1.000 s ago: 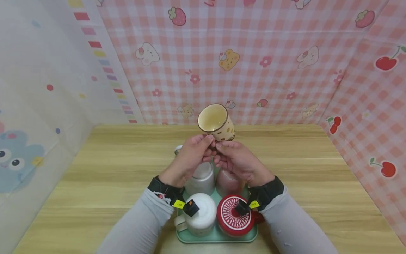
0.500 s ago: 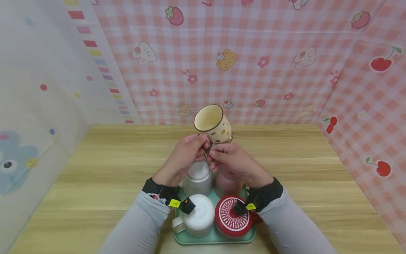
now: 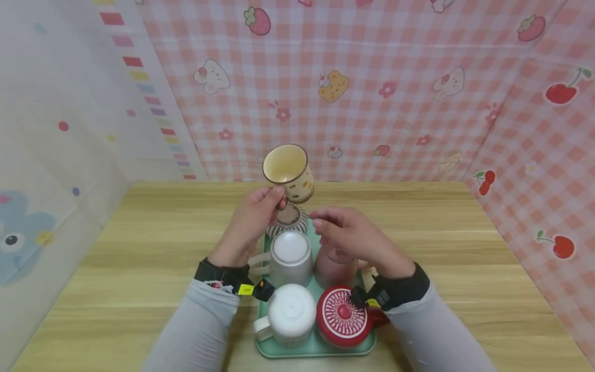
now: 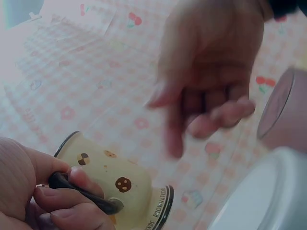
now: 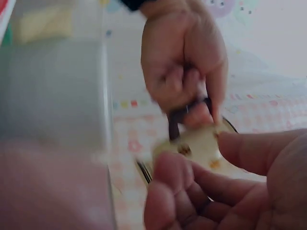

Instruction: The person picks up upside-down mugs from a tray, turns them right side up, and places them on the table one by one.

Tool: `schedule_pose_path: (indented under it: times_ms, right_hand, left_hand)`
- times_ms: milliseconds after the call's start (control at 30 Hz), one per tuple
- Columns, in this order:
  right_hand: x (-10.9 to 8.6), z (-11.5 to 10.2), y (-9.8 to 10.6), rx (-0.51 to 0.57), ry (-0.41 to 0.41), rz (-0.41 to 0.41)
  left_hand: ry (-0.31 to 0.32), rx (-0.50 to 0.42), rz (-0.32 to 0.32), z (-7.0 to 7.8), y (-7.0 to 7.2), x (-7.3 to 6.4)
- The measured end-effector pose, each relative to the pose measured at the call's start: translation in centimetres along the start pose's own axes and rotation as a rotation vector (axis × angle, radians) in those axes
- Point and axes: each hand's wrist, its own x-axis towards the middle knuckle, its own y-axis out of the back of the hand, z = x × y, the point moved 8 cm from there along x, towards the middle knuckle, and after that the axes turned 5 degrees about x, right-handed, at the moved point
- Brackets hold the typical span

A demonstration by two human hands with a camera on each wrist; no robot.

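Note:
My left hand (image 3: pixel 251 222) grips a cream mug (image 3: pixel 299 186) by its dark handle (image 4: pixel 88 194), fingers hooked through it. The mug has brown cookie-like prints and a dark rim, and it is tilted with its mouth toward me, above the tray's far end. To its right, my right hand (image 3: pixel 355 235) hovers over a pink mug (image 3: pixel 334 274). In the left wrist view the right hand (image 4: pixel 206 67) is apart from the cream mug, its fingers loosely bent and holding nothing.
On a green tray (image 3: pixel 316 354) several mugs stand upside down: a white mug (image 3: pixel 292 312), a red mug (image 3: pixel 344 316), a grey mug (image 3: pixel 290 263) and a striped mug (image 3: pixel 297 223), partly hidden by the left hand. Checked cloth (image 3: pixel 390 119) hangs behind the wooden table (image 3: pixel 441 248).
Both hands were together at the cream mug's handle. My right hand has let go and moved right, while the left hand has carried the mug left, uncovering the striped mug.

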Motion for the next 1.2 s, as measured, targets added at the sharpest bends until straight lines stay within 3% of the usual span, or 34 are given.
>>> schedule_pose_path:
  times_ms: [133, 333, 667, 867, 967, 1200]
  right_hand:
    - [-0.5, 0.2, 1.6, -0.241, 0.000, 0.083]
    - [-1.0, 0.9, 3.6, -0.363, -0.007, 0.136]
    - [-0.5, 3.0, 5.7, -0.433, -0.061, 0.175]
    - [0.4, 5.3, 6.5, -0.457, -0.124, 0.162]
    - [0.7, 6.1, 6.6, -0.452, -0.145, 0.152]
    - [1.1, 7.1, 6.9, -0.463, -0.164, 0.151]
  left_hand:
    - [-0.006, 0.025, 0.057, -0.4, 1.5, 0.3]
    - [0.013, 0.076, 0.140, -1.0, 3.4, 0.8]
    - [0.043, 0.110, 0.301, -3.1, 6.8, 2.2]
    - [0.016, 0.241, 0.421, -4.8, 9.0, 3.4]
    - [0.028, 0.295, 0.452, -6.1, 9.9, 3.9]
    - [0.055, 0.319, 0.497, -8.4, 11.8, 4.8]
